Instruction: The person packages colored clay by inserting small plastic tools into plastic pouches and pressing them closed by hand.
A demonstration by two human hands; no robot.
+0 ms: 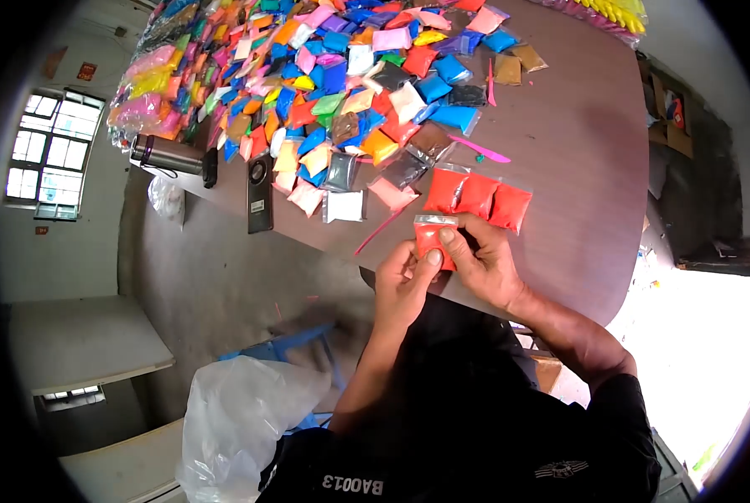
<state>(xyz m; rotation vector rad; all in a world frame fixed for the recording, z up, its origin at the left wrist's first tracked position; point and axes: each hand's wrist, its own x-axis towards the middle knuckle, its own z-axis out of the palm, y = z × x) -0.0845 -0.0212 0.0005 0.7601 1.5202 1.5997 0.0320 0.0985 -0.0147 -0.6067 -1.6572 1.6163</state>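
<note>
Between my two hands, near the table's front edge, is a small clear zip bag of red modelling clay [430, 235] with its seal strip at the top. My left hand [404, 281] pinches its lower left part, thumb pressed on the front. My right hand [485, 261] grips its right side, thumb on the front just below the seal. Just beyond my hands lie three more red packets [476, 196], side by side and partly overlapping. A pink plastic knife [480, 149] rests behind them, and a thin pink stick [377, 232] lies to the left.
A large heap of colourful packets [333, 92] covers the table's [576, 168] far left. A dark phone [260, 194] and a steel flask [172, 157] sit along the left edge. On the floor side, a clear plastic bag [241, 419] hangs by a blue stool [295, 345].
</note>
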